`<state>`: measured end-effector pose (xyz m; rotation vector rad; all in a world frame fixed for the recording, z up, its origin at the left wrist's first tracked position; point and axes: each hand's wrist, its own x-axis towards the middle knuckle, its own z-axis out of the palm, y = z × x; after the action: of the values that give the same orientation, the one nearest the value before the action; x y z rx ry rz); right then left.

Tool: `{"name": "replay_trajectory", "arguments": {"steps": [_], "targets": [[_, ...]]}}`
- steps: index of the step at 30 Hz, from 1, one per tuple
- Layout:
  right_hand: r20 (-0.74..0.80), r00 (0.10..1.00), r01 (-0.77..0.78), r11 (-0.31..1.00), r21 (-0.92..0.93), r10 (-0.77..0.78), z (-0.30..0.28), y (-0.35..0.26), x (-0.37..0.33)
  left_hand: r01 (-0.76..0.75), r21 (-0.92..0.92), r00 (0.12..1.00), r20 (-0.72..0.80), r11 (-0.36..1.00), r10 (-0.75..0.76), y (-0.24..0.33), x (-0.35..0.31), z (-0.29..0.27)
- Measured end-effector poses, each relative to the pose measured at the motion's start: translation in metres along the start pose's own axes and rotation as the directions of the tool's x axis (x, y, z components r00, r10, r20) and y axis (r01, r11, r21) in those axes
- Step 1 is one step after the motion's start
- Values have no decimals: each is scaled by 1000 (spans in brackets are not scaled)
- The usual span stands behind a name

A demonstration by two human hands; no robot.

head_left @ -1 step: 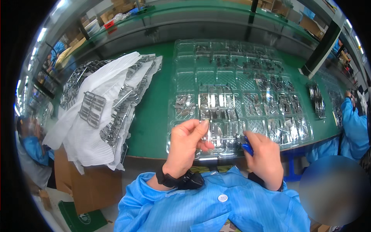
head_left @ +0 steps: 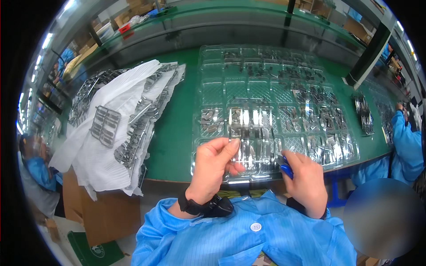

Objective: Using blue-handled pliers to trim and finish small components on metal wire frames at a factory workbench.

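My left hand point(head_left: 213, 162) pinches the lower left corner of a dark sprue frame point(head_left: 252, 128) between thumb and forefinger. The frame, carrying slim shiny pieces, is hard to tell from the loose pieces beneath it. In my right hand point(head_left: 307, 181) are blue-handled nippers point(head_left: 286, 170), their dark jaws toward the frame's right side. Whether the jaws touch it, I cannot tell. Both hands are over the near edge of a clear plastic compartment tray point(head_left: 211, 91), where several compartments hold small dark and silvery pieces.
On the left, a pile of sprue frames point(head_left: 91, 91) lies layered with white sheets point(head_left: 100, 164); one loose frame point(head_left: 106, 126) rests on top. Another stack of frames point(head_left: 364, 115) stands right of the tray beside a post point(head_left: 370, 57). A co-worker's blue sleeve point(head_left: 407, 144) shows far right.
The sprue frame's outline against the tray has become less distinct, its upper part tilted or shifted. My right hand and the nippers have moved slightly right and down. My left hand is nearly still.
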<state>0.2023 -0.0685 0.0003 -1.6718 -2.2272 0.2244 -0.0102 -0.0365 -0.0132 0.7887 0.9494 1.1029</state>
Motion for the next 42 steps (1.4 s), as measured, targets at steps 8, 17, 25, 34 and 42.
{"name": "replay_trajectory", "arguments": {"steps": [8, 17, 25, 34, 42], "targets": [[-117, 977, -175, 984, 27, 177, -9, 32, -4, 21, 362, 999, 38, 932, -37, 1, 2, -9], [-72, 923, -117, 454, 883, 378, 17, 8, 24, -64, 157, 997, 41, 986, 58, -8, 1, 6], [-90, 985, 14, 448, 894, 147, 6, -9, 19, -49, -38, 986, 156, 998, 54, 22, 10, -11], [-161, 972, 235, 734, 637, -172, -5, -11, 2, 44, -245, 993, 116, 968, -16, 17, 13, -2], [-242, 962, 34, 822, 568, 127, 3, -4, 18, 31, -232, 998, 65, 972, -16, 22, 10, 8]]}}
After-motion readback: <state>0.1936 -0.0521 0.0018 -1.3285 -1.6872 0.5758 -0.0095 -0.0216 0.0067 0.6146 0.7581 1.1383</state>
